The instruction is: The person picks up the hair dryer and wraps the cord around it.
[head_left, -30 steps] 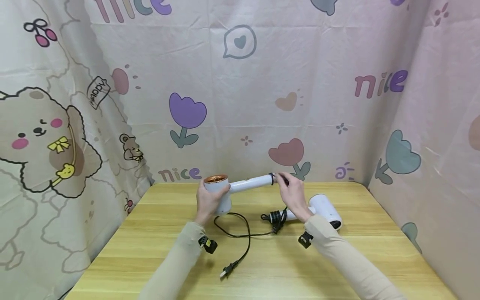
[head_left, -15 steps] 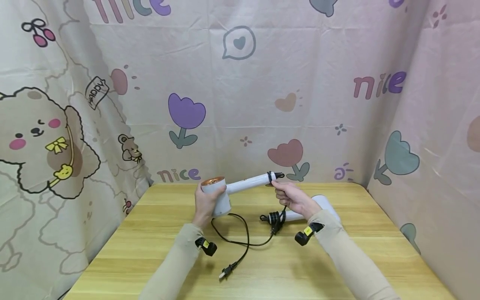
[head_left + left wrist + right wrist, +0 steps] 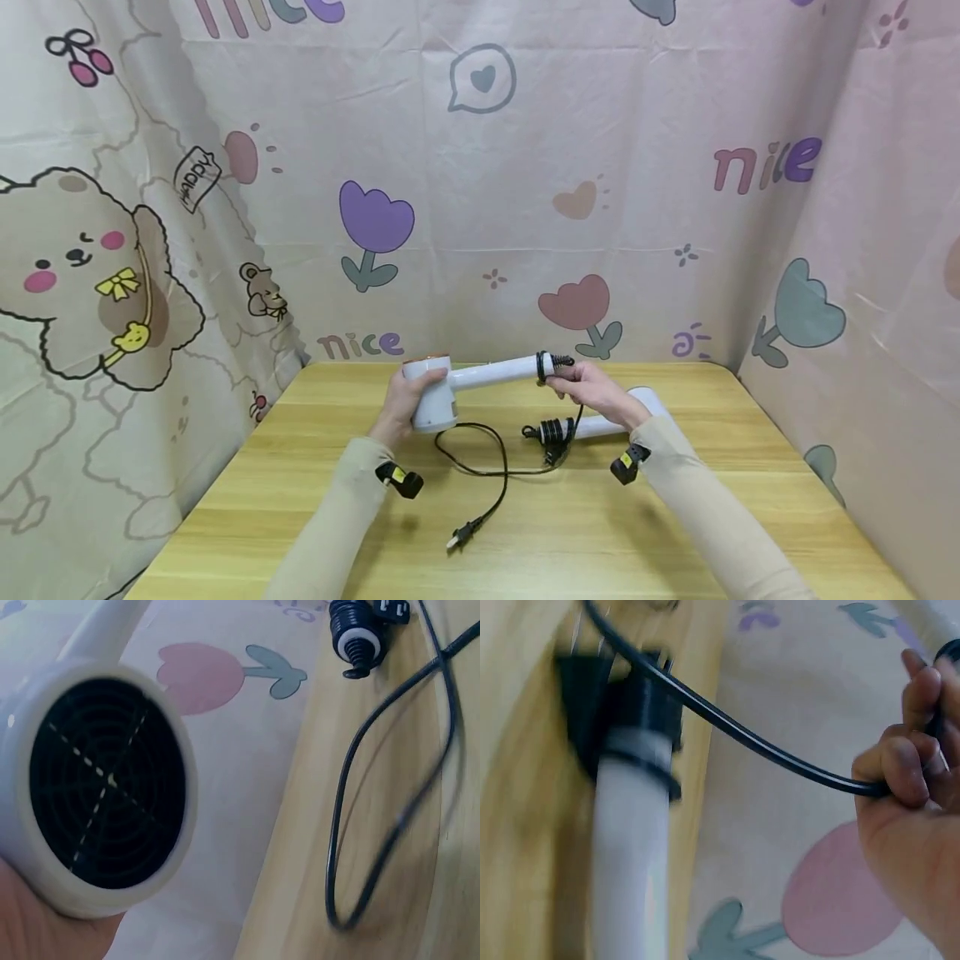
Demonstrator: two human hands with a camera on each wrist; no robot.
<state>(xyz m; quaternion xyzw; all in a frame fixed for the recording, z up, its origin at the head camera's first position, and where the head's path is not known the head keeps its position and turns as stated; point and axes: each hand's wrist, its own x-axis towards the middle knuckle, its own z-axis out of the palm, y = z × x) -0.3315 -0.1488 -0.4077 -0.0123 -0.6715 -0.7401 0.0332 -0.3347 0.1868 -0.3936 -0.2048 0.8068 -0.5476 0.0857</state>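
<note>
My left hand (image 3: 401, 404) grips the barrel of a white hair dryer (image 3: 495, 372) above the table, its handle pointing right. In the left wrist view, the dark round grille (image 3: 109, 787) of that dryer faces the camera. A few loops of black cord (image 3: 542, 368) circle the handle's end. Close below that end, my right hand (image 3: 600, 392) holds the cord in curled fingers. From there the cord (image 3: 765, 754) runs down to the table, ending in a two-pin plug (image 3: 465, 533). My right forearm partly hides a second white hair dryer (image 3: 592, 427).
The second dryer lies on the wooden table (image 3: 360, 517), its own black cord (image 3: 553, 432) wound round the handle end with a plug against it. Patterned curtains (image 3: 480, 167) close off the back and both sides.
My right hand moves from over the handle's tip to below it, carrying the cord round. The held dryer tips, so less of its copper-coloured end shows. The second dryer stays in place.
</note>
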